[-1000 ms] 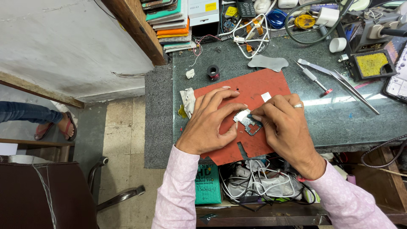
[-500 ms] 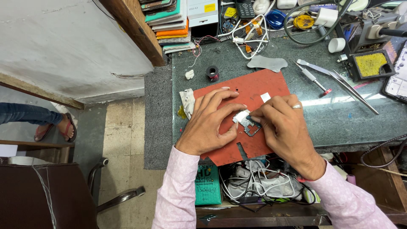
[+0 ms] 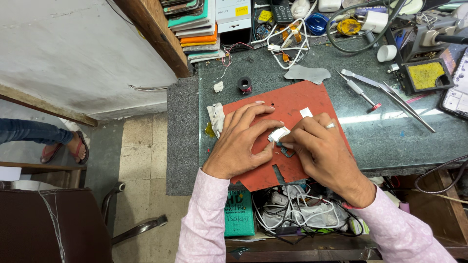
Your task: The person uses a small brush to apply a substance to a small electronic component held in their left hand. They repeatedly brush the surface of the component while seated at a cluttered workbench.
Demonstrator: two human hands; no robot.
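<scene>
Where hands meet: tweezers apart.

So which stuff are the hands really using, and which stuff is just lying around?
In use:
- left hand and right hand, both pinching the small white part
- red mat under them

Lying about:
- tweezers
- small screwdriver
- black spool
- grey metal piece
- yellow sponge tray
- white cables
</scene>
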